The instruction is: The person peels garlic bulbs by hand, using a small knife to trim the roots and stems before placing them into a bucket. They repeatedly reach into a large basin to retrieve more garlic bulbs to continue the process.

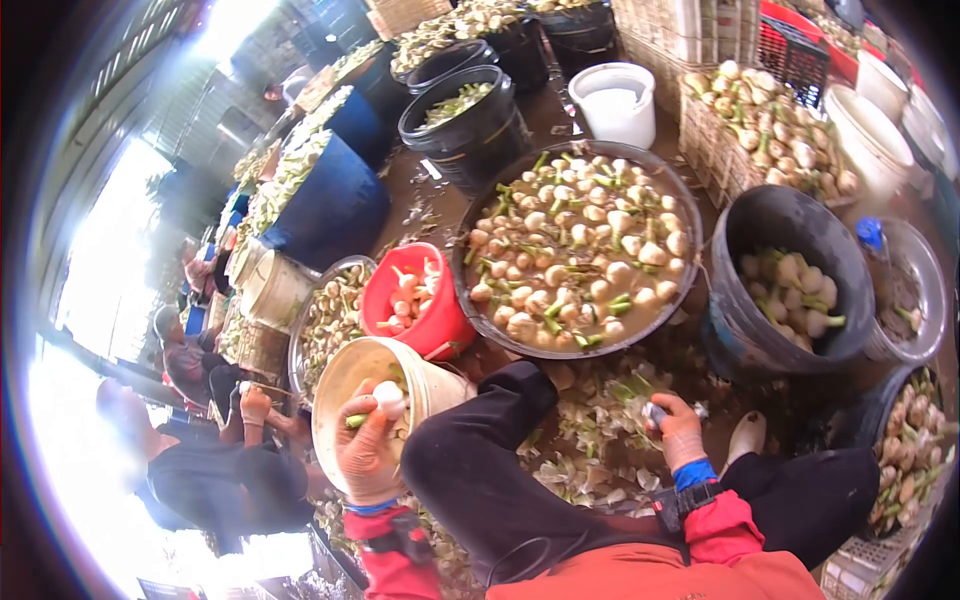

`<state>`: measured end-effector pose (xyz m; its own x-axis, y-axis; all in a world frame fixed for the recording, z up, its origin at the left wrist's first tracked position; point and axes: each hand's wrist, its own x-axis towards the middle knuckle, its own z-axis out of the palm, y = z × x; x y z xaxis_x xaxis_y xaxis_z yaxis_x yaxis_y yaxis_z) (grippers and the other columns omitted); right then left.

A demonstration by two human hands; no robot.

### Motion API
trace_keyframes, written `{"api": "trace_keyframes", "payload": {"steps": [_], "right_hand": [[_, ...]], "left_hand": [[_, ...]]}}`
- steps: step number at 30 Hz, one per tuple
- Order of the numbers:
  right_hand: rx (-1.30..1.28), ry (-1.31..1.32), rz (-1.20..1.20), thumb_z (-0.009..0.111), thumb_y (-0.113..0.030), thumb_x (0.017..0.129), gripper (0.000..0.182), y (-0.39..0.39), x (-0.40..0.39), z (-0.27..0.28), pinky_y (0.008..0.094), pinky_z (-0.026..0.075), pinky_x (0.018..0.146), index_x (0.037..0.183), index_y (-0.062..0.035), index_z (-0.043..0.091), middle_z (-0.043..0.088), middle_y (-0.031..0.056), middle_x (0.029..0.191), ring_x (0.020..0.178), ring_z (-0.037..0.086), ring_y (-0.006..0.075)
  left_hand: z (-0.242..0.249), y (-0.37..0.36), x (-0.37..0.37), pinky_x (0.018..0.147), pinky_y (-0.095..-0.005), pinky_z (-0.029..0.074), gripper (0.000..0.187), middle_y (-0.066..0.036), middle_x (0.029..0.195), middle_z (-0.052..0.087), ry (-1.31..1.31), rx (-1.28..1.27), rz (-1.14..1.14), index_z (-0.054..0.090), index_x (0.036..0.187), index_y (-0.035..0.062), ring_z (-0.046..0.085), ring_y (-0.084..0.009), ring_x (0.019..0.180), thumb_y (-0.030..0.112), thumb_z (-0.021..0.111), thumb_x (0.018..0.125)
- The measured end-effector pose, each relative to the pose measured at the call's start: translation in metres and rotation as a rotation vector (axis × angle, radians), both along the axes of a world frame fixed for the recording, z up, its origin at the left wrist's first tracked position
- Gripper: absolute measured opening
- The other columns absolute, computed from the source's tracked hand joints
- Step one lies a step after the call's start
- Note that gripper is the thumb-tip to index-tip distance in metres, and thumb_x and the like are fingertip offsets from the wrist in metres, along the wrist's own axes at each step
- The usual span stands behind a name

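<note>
My left hand [368,450] is closed on a white bulb [389,400] with a short green stem, over the mouth of a cream bucket [440,385]. My right hand [680,425] is wrapped round a small tool [655,412], partly hidden by the fingers, above the peelings [600,420] on the ground. Both hands look gloved, with blue bands at the wrists. In front of my knees stands a wide dark tub [690,235] of bulbs in brown water. A red bucket [455,325] with more bulbs is beside the cream one.
At the right stand a dark bucket [725,330] with bulbs and a clear container [935,290]. A crate [700,145] of bulbs and a white bucket [620,125] are farther back. Blue barrels [330,200] stand behind left. A seated person [220,480] is at the left.
</note>
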<state>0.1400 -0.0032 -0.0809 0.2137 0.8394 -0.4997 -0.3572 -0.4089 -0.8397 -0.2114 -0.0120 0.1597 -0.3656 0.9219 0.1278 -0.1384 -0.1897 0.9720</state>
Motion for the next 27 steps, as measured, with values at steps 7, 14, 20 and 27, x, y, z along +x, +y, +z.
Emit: {"api": "trace_keyframes", "payload": {"steps": [7,14,20,27], "right_hand": [[-0.072,-0.542,0.733,0.056,-0.005,0.078,0.029,-0.010,-0.008,-0.036,0.0271,0.046,0.083,0.105,-0.0079,0.066,0.067,0.0120,0.101,0.094,0.063,0.0225],[-0.203,-0.388,0.607,0.061,-0.009,0.079,0.024,0.006,-0.016,-0.034,0.0229,0.046,0.076,0.102,-0.0036,0.067,0.069,0.0088,0.092,0.083,0.061,0.0134],[-0.327,-0.333,0.634,0.064,-0.016,0.080,0.027,0.025,-0.021,-0.044,0.0245,0.046,0.082,0.102,-0.0011,0.065,0.067,0.0091,0.098,0.089,0.061,0.0141],[-0.263,-0.388,0.659,0.063,-0.018,0.081,0.029,0.025,-0.018,-0.048,0.0255,0.046,0.084,0.105,-0.0011,0.064,0.067,0.0118,0.099,0.091,0.062,0.0176]], "left_hand": [[0.009,0.101,-0.148,0.085,-0.0285,0.044,0.036,-0.010,0.106,0.061,0.920,-0.293,0.021,0.058,0.109,-0.0005,0.057,-0.0166,0.098,0.020,0.067,0.082],[-0.073,0.303,-0.184,0.088,-0.0335,0.046,0.028,-0.013,0.110,0.063,1.424,-0.774,-0.102,0.065,0.108,0.0128,0.061,-0.0259,0.101,0.021,0.063,0.081],[-0.179,0.372,-0.191,0.087,-0.0403,0.047,0.056,-0.017,0.114,0.060,1.755,-1.009,-0.308,0.052,0.125,0.0217,0.057,-0.0322,0.108,0.006,0.063,0.073],[-0.224,0.388,-0.225,0.082,-0.0354,0.049,0.039,-0.010,0.099,0.065,0.944,-1.031,-0.075,0.059,0.109,0.0097,0.062,-0.0263,0.096,-0.002,0.060,0.072]]}}
